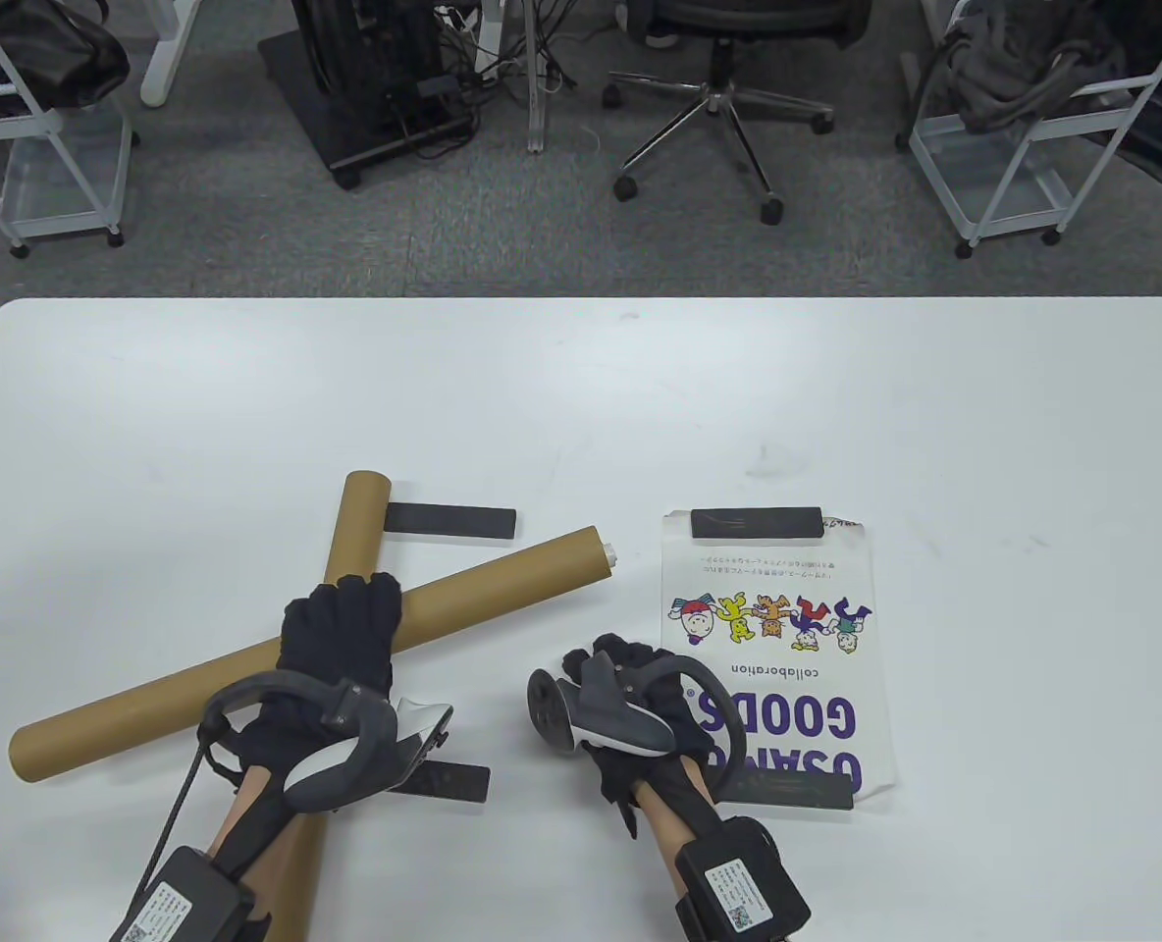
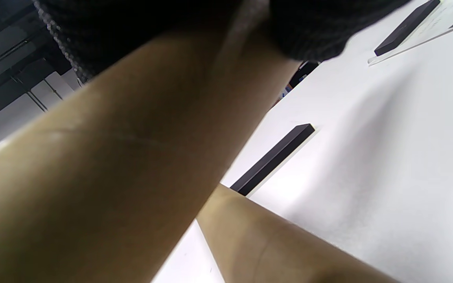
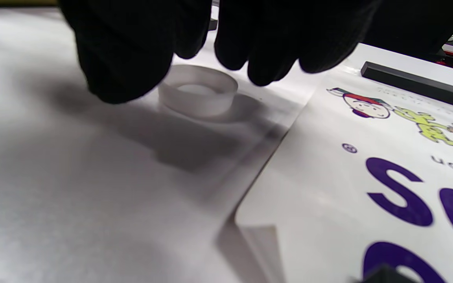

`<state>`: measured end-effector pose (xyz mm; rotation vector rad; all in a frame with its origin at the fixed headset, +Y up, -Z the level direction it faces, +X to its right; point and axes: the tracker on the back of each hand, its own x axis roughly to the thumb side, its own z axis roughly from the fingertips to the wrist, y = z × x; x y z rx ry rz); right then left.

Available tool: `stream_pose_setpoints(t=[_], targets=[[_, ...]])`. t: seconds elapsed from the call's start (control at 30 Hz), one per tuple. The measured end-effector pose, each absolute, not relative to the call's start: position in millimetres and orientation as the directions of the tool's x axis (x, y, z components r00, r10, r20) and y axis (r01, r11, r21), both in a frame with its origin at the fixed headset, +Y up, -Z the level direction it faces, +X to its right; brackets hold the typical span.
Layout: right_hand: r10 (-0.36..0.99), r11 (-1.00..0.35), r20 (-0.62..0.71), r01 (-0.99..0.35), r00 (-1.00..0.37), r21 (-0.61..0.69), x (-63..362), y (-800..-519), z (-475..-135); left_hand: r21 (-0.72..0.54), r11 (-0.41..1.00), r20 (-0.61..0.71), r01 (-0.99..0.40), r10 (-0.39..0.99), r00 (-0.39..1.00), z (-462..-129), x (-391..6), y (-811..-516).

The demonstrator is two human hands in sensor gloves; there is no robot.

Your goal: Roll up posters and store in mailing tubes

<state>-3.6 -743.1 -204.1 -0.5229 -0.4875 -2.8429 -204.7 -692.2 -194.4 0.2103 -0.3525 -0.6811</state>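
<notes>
Two brown mailing tubes cross at the table's left. The slanted tube (image 1: pixel 149 702) has a white cap in its right end; the other tube (image 1: pixel 357 520) runs toward the front edge. My left hand (image 1: pixel 360 603) grips a tube at the crossing; the left wrist view shows fingers (image 2: pixel 309 35) wrapped over one tube (image 2: pixel 104 165), with the second tube (image 2: pixel 273 247) below it. A poster (image 1: pixel 767 648) lies flat to the right. My right hand (image 1: pixel 620 655) hovers left of the poster, its thumb and fingers (image 3: pixel 269 51) spread over a loose translucent tube cap (image 3: pixel 197 94) standing on the table.
Black weight bars hold the poster's far edge (image 1: pixel 756 523) and near edge (image 1: pixel 787 795). Two more bars lie by the tubes (image 1: pixel 451 520) and under my left wrist (image 1: pixel 448 782). Beyond the table's far edge are an office chair (image 1: pixel 718 88) and carts.
</notes>
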Motion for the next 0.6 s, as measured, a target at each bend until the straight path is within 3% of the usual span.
stream_pose_setpoints(t=[0.6], targets=[[-0.283, -0.916, 0.410, 0.371, -0.867, 0.151, -13.5, -751.0, -197.3, 0.308, 0.766, 0.250, 0.564, -0.637, 0.729, -191.8, -203.7, -691.9]])
